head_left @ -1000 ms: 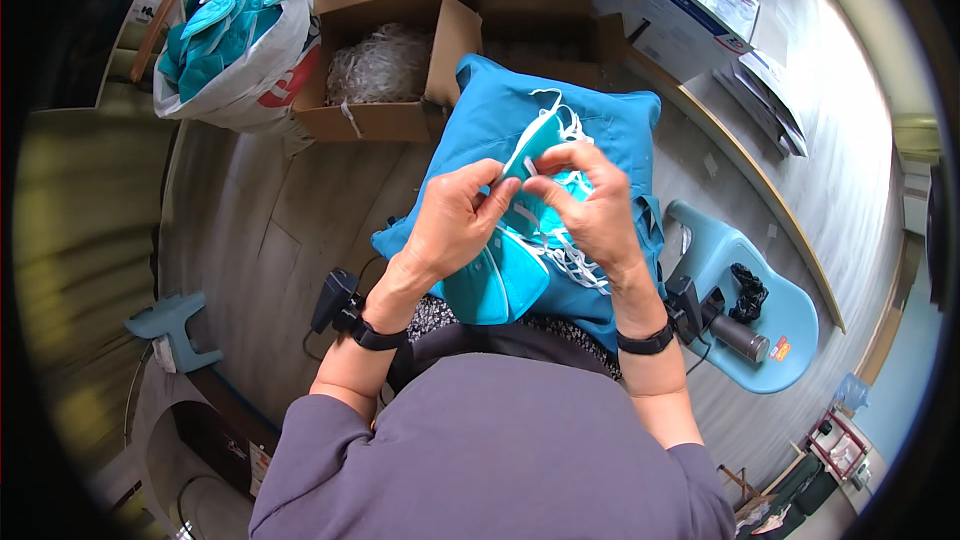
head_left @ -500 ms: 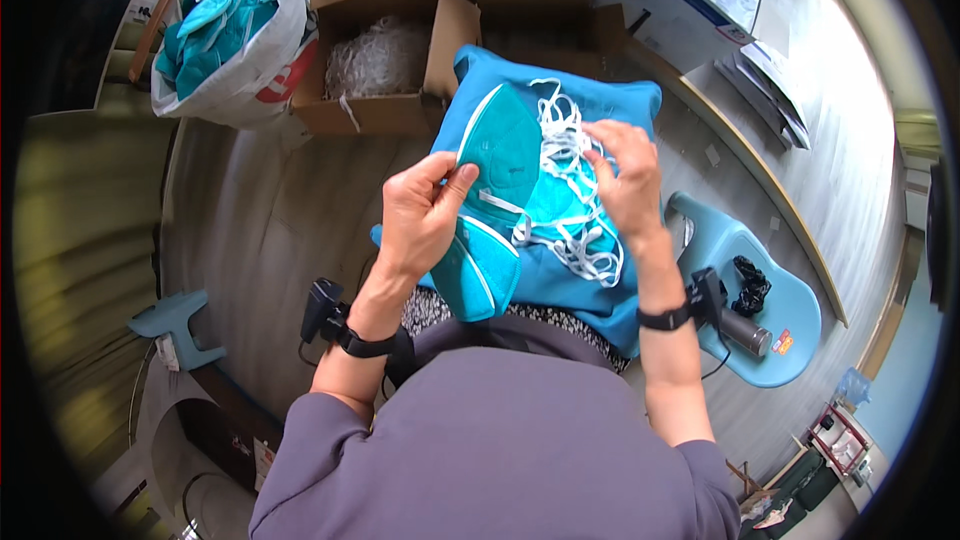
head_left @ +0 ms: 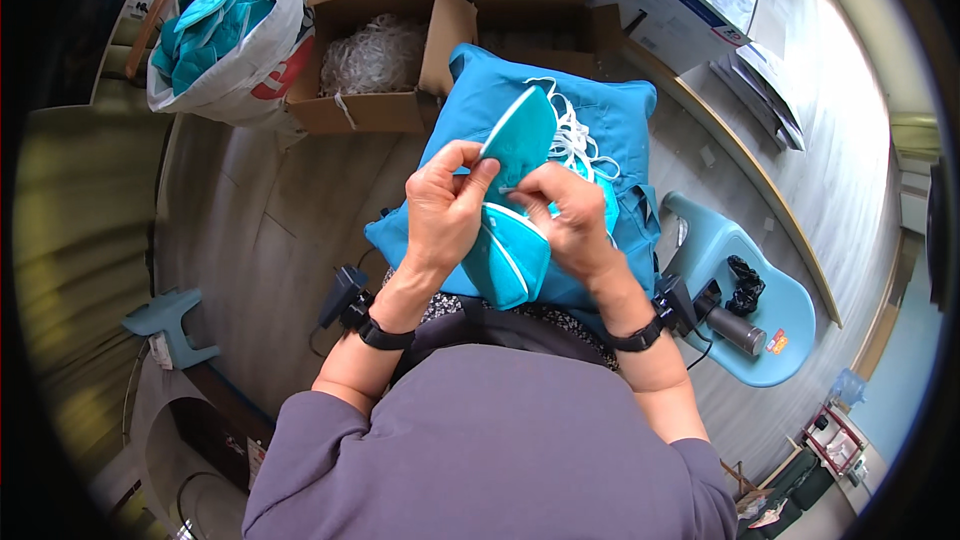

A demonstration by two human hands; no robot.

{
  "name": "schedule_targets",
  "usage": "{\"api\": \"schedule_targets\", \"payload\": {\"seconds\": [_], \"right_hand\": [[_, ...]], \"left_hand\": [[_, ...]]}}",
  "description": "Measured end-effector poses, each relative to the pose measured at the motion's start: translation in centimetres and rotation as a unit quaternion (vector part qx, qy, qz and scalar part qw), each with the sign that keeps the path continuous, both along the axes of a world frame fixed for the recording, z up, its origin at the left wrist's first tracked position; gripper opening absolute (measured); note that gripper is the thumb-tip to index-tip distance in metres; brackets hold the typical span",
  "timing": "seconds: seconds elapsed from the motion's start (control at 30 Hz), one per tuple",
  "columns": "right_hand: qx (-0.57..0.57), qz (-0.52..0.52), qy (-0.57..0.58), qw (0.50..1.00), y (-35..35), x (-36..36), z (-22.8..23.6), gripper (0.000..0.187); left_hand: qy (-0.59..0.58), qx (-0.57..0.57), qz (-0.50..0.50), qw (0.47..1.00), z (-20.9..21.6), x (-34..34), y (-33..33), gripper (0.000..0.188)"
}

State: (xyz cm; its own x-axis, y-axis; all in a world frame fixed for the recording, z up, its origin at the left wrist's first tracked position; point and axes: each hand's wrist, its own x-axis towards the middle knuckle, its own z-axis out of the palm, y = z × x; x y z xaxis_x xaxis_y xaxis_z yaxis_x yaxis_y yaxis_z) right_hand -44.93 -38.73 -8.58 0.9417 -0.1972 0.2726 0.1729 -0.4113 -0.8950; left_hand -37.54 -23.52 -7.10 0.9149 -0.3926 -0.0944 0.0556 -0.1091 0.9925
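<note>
My left hand (head_left: 445, 205) pinches the left edge of a teal face mask (head_left: 524, 126) with white edging. Its upper part stands tilted up, and a lower teal part hangs below the fingers. My right hand (head_left: 572, 218) is closed at the mask's middle, thumb and fingertips together on a short bit of white strap (head_left: 507, 190). Behind that hand, a tangle of white straps (head_left: 572, 137) lies on more teal material, mostly hidden by the hand and mask. Everything rests over a blue cushion (head_left: 620, 110) on my lap.
A white bag (head_left: 225, 105) full of teal masks stands far left. Beside it, a cardboard box (head_left: 350, 118) holds a heap of white straps (head_left: 375, 55). At right, a light blue stool (head_left: 790, 310) bears a dark bottle (head_left: 735, 331) and black plastic. A smaller blue stool (head_left: 170, 325) is at left.
My right hand has come left and down from the strap tangle to the mask's middle. My left hand and the mask have shifted right, with the mask's upper part turned more edge-on.
</note>
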Motion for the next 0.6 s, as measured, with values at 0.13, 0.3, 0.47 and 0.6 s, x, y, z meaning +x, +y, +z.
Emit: {"api": "schedule_targets", "payload": {"seconds": [0.13, 0.3, 0.47, 0.6], "right_hand": [[-0.014, -0.236, 0.093, 0.967, -9.1, -0.3, -5.4, 0.01], [-0.178, -0.173, 0.029, 0.968, -9.6, -0.8, -3.8, 0.008], [-0.304, -0.111, -0.017, 0.946, -6.9, 0.2, -0.5, 0.028], [-0.317, 0.028, 0.108, 0.942, -2.6, -2.0, -0.8, 0.029]], "left_hand": [[-0.083, 0.015, 0.059, 0.995, 1.6, 1.1, 2.8, 0.007], [-0.088, 0.018, 0.104, 0.99, 3.3, 4.5, 7.2, 0.009], [-0.12, 0.086, 0.075, 0.986, 2.7, 5.1, 8.1, 0.016], [0.018, 0.029, 0.085, 0.996, 2.4, 4.7, 8.0, 0.019]]}}
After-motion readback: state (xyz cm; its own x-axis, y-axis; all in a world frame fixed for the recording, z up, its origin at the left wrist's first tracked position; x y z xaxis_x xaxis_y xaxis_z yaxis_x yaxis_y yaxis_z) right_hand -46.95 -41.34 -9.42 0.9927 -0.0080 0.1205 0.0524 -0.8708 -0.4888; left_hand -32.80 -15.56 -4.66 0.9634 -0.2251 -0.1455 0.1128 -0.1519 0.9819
